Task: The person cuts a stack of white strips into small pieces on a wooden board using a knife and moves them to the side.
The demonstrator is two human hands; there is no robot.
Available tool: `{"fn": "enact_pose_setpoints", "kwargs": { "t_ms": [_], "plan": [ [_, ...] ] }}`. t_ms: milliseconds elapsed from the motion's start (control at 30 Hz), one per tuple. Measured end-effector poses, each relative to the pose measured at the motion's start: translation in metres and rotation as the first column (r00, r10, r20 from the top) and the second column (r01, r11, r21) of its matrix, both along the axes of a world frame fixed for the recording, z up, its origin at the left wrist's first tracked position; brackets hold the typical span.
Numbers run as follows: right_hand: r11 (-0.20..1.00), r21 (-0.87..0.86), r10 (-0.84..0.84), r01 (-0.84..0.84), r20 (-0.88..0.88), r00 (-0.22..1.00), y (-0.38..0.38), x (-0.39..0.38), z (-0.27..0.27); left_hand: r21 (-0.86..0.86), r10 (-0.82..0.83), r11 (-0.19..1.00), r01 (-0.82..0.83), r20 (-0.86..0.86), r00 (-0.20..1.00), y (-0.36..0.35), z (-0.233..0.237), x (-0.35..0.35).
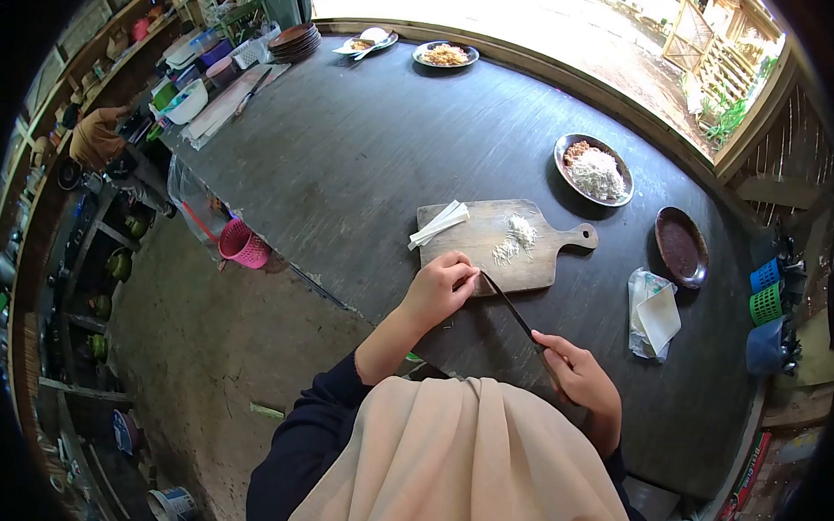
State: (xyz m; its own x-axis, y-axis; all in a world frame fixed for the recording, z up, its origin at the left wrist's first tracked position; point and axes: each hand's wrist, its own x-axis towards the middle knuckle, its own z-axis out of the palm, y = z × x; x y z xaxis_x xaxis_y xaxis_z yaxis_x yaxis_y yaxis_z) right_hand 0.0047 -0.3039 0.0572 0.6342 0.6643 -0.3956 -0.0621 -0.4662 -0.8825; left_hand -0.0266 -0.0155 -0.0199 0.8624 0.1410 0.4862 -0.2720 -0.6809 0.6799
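Note:
My right hand (578, 372) is wrapped round the handle of a knife (512, 310), whose dark blade points up and left. At the blade's tip, my left hand (448, 285) is closed in a pinch by the near edge of the wooden cutting board (468, 235); what its fingers hold, if anything, is too small to make out. White strips (439, 225) lie at the board's upper left. Finely cut white pieces (515, 239) form a small pile right of the board's middle.
Beyond the board stands a plate of white and brown food (596, 172). An empty brown dish (682, 248) and a plastic wrapper (654, 315) lie at the right. Two food plates and stacked plates (294, 43) are at the far edge. Another person (118, 154) is at the left.

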Motion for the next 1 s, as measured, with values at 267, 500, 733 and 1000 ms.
{"fn": "enact_pose_setpoints", "kwargs": {
  "t_ms": [267, 500, 733, 1000],
  "plan": [
    [0.998, 0.063, 0.012, -0.016, 0.061, 0.998, 0.001, -0.004, -0.007, -0.051, 0.011, 0.999, -0.011, -0.013, 1.0, -0.003, 0.004, -0.001],
    [0.999, 0.016, 0.044, -0.048, 0.222, 0.974, 0.003, -0.005, -0.021, 0.007, 0.0, 1.0, 0.0, 0.009, 1.0, 0.0, 0.0, 0.001],
    [0.999, -0.027, 0.052, -0.046, 0.301, 0.952, 0.015, -0.012, -0.005, 0.001, 0.004, 1.0, -0.004, -0.003, 1.0, -0.002, -0.001, 0.0],
    [0.994, -0.065, 0.095, -0.084, 0.186, 0.978, -0.004, -0.005, 0.002, -0.012, 0.006, 1.0, -0.007, -0.017, 1.0, -0.002, -0.003, 0.001]
  ]
}}
